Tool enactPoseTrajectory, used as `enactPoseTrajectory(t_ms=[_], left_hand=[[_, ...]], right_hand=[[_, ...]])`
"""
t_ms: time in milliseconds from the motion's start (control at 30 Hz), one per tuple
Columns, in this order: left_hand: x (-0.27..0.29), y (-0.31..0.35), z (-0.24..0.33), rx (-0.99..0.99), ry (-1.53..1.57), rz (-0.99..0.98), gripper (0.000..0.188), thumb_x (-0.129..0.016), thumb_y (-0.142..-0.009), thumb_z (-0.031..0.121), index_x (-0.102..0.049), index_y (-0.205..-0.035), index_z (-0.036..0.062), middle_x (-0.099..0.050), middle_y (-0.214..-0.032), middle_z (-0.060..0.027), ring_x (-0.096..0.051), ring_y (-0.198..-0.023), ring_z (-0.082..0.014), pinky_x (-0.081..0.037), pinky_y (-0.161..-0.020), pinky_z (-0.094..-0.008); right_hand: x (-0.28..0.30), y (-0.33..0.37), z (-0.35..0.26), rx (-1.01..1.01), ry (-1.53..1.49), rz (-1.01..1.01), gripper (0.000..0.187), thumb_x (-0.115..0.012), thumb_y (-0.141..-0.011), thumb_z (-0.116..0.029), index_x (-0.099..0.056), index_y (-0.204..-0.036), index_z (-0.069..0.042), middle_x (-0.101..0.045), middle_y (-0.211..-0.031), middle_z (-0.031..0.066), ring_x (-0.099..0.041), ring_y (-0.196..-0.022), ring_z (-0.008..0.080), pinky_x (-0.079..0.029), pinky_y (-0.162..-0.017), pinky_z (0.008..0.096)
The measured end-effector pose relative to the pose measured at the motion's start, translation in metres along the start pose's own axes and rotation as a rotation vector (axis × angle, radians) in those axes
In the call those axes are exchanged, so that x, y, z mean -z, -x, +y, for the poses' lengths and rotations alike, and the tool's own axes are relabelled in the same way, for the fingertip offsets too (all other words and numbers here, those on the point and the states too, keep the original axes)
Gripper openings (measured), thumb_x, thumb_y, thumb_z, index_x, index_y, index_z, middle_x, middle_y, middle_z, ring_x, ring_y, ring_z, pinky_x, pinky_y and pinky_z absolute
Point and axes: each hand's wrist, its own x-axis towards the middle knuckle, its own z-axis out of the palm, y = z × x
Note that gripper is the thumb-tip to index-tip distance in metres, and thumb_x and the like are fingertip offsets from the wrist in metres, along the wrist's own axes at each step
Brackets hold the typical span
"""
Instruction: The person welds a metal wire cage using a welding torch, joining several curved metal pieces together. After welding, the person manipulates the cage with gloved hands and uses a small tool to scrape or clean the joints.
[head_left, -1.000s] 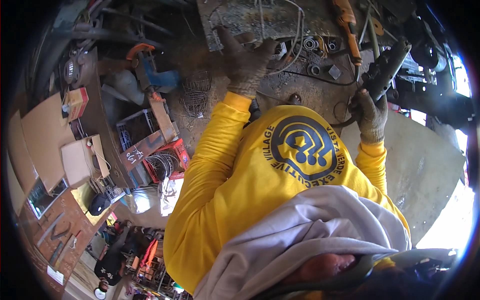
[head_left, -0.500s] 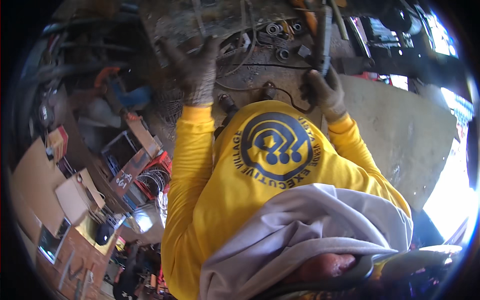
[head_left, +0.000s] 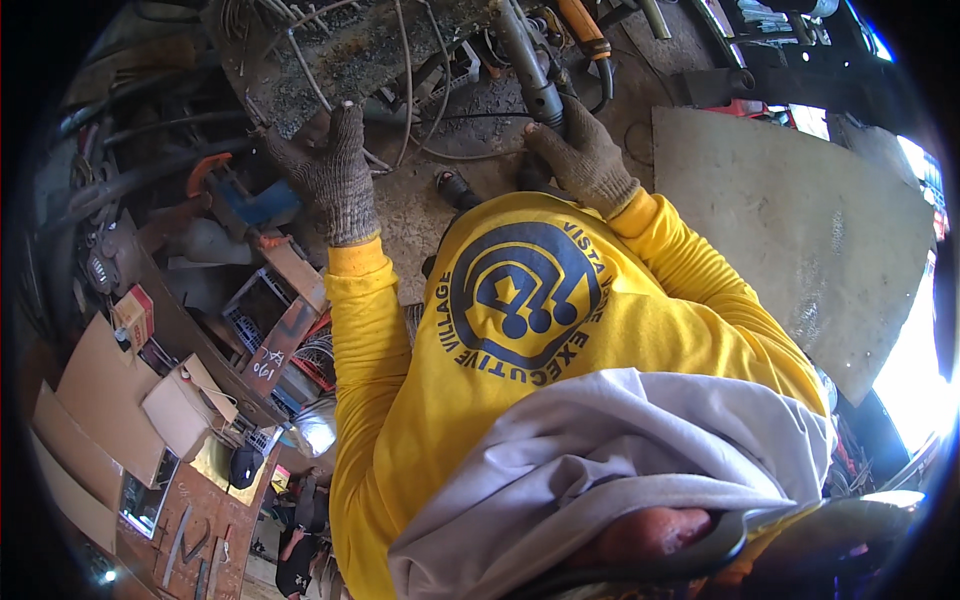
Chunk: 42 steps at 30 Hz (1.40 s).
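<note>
Both my hands wear dirty knit gloves. My left hand (head_left: 338,180) is raised with its fingers apart, holding nothing. It is beside the near edge of a grimy worktable (head_left: 335,70) strewn with dark bits. Thin grey cables (head_left: 408,80) hang down between my two hands. My right hand (head_left: 588,165) closes round the near end of a grey metal pipe (head_left: 528,70), which slants up and away from me. An orange-handled power tool (head_left: 583,28) with a black cord is just beyond that hand, apart from it.
A large flat grey sheet (head_left: 790,230) stands at the right. On the left are an orange and blue clamp-like tool (head_left: 245,190), cardboard (head_left: 105,400) and a brown board (head_left: 195,530) with hand tools. Another person (head_left: 297,550) shows at the lower left.
My right hand and the pipe have swung left, and the pipe now tilts. My left hand has moved slightly left and nearer to me. The view has shifted too, showing more of the worktable.
</note>
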Motion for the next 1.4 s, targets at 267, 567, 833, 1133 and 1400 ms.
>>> enactPoseTrajectory(t_ms=[267, 567, 833, 1133, 1400], left_hand=[[0.002, -0.002, 0.006, -0.001, -0.093, -0.016, 0.106, -0.084, -0.074, 0.025, -0.015, -0.146, -0.0114, -0.054, -0.118, -0.0206, -0.058, -0.103, -0.0223, -0.05, -0.087, -0.034], [0.004, -0.003, -0.01, -0.019, -0.121, -0.002, 0.107, -0.087, -0.07, 0.02, -0.017, -0.147, -0.0043, -0.047, -0.121, -0.0175, -0.051, -0.107, -0.0201, -0.051, -0.088, -0.0329], [0.01, -0.003, -0.033, -0.038, -0.065, 0.003, 0.111, -0.089, -0.067, 0.014, -0.015, -0.15, 0.001, -0.055, -0.113, -0.0135, -0.055, -0.099, -0.0164, -0.054, -0.081, -0.0304], [0.005, -0.006, -0.031, -0.22, -0.25, 0.036, 0.066, -0.072, -0.088, 0.022, -0.035, -0.142, 0.0162, -0.061, -0.103, -0.0088, -0.061, -0.087, -0.0248, -0.057, -0.082, -0.0463], [0.003, -0.024, -0.035, 0.307, 0.562, 0.174, 0.033, -0.065, -0.09, 0.044, -0.059, -0.11, 0.0181, -0.058, -0.071, -0.0097, -0.064, -0.074, -0.0348, -0.053, -0.084, -0.0622]], right_hand=[[-0.005, -0.004, 0.008, 0.032, 0.047, 0.016, 0.052, -0.065, -0.09, -0.034, -0.049, -0.127, -0.001, -0.065, -0.082, 0.0079, -0.065, -0.066, 0.0131, -0.053, -0.061, 0.0285], [-0.016, -0.012, 0.019, 0.075, 0.012, 0.03, 0.053, -0.065, -0.089, -0.035, -0.049, -0.125, 0.0, -0.065, -0.08, 0.0087, -0.064, -0.063, 0.0132, -0.052, -0.056, 0.0283], [-0.018, -0.01, 0.017, 0.027, 0.022, 0.022, 0.053, -0.065, -0.089, -0.037, -0.05, -0.125, 0.0, -0.065, -0.077, 0.0076, -0.064, -0.06, 0.0132, -0.052, -0.055, 0.0287], [-0.018, -0.016, 0.021, 0.033, 0.052, 0.035, 0.054, -0.064, -0.09, -0.036, -0.049, -0.128, -0.001, -0.066, -0.075, 0.0076, -0.065, -0.061, 0.0139, -0.052, -0.054, 0.0291], [-0.017, -0.019, 0.024, 0.047, 0.051, 0.011, 0.055, -0.064, -0.09, -0.035, -0.048, -0.129, 0.0, -0.066, -0.078, 0.0083, -0.066, -0.063, 0.015, -0.053, -0.057, 0.03]])
